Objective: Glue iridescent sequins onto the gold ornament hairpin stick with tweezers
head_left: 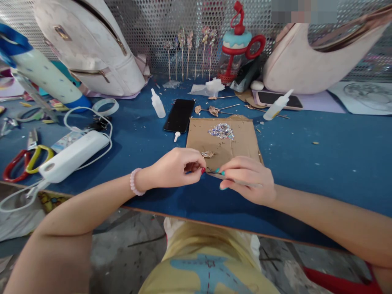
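My left hand, with a beaded bracelet at the wrist, is closed in a pinch over the near left part of a cardboard piece. Whatever lies between its thumb and finger is too small to make out. Slim metal tweezers are gripped in my right hand, their tips pointing left, close to the left fingertips. A gold-coloured ornament lies on the cardboard just beyond the left fingers. Farther back on it is a heap of shiny multicoloured chips.
Behind the cardboard lie a black phone, gold leaf-shaped sticks and two glue bottles. Scissors and a white corded device are at left. Bags, a cup and upright decorated sticks line the mesh.
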Tool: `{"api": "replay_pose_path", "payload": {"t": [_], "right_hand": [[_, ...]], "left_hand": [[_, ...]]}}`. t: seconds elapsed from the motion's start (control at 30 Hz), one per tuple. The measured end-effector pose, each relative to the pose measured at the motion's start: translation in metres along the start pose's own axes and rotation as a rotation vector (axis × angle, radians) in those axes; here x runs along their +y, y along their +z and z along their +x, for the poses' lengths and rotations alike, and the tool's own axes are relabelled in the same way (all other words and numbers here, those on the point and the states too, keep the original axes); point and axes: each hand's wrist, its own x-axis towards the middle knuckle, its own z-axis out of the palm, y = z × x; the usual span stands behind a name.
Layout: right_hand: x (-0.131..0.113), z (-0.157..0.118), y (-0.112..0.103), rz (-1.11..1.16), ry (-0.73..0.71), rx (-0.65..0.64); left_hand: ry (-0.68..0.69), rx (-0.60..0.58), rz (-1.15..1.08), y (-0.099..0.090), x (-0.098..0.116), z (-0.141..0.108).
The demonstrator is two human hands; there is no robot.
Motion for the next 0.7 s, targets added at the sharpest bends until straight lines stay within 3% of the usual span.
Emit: {"api": "replay_pose_path", "payload": {"t": [0.7], "right_hand": [[0.0013, 0.0002, -0.0007, 0.02, 0.021, 0.013]], "left_hand": [[0.044, -0.017, 0.037, -0.0022, -0.0072, 0.0002]]}}
